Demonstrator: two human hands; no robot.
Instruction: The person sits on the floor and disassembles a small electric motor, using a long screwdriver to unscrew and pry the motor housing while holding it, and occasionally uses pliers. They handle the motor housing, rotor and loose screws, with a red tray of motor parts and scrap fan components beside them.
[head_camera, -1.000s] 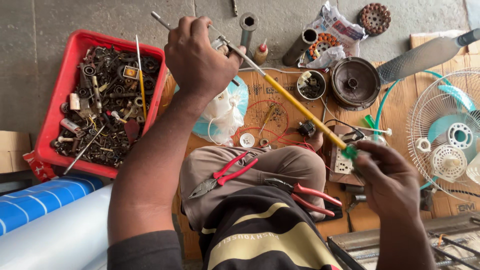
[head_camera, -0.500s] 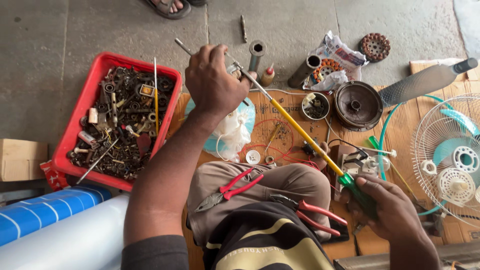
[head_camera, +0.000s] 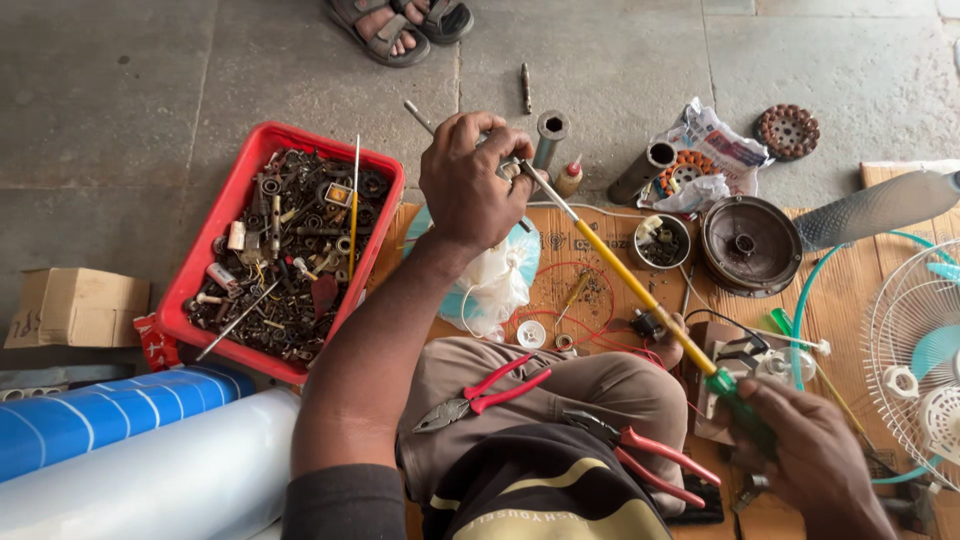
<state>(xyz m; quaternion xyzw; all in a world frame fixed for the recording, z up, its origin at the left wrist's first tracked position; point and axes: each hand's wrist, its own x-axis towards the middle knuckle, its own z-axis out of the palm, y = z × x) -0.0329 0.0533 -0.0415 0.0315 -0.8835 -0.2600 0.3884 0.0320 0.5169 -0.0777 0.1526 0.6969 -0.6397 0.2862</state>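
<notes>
Concrete floor; left hand (head_camera: 470, 185) pinches screwdriver (head_camera: 628, 285) tip, right hand (head_camera: 815, 455) grips handle.

Tray (head_camera: 215, 262) of small parts on floor, left of left hand (head_camera: 470, 190). Screwdriver (head_camera: 630, 285) spans diagonally from left hand to right hand (head_camera: 815, 455). Two pliers (head_camera: 480, 398) on lap. Motor housing (head_camera: 750, 245) right of shaft; fan guard (head_camera: 915, 350) far right. Tube (head_camera: 548, 138) behind left hand, poss. touching.

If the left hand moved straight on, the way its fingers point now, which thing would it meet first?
Probably the grey metal tube on the floor beyond the left hand, though depth is unclear.
</notes>
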